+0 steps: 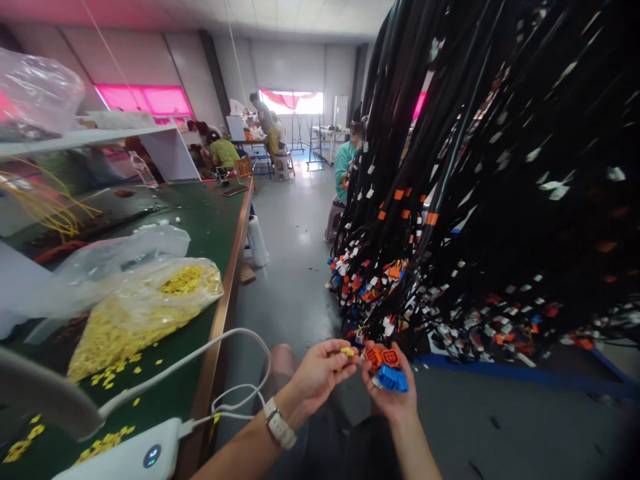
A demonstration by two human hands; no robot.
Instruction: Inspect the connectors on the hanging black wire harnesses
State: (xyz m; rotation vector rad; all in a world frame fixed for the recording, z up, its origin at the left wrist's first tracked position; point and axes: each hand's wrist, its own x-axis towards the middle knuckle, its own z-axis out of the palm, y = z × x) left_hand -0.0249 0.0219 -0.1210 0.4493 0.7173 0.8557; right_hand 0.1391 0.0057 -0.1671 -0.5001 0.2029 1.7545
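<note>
Between the thumb and fingers of my left hand is a small yellow plastic piece. Close beside it, my right hand grips a cluster of plugs: orange connectors and a blue connector. The yellow piece is a little to the left of the orange connectors, apart from them. Behind my right hand hangs a thick bundle of black wire harnesses with many coloured plugs at the lower ends. Left of me, a clear bag full of similar yellow pieces lies on the green-topped bench.
A white power bank with a white cable lies at the bench's near edge. Loose yellow pieces are scattered by the bag. A blue frame base runs under the harnesses. A co-worker in teal sits beyond them.
</note>
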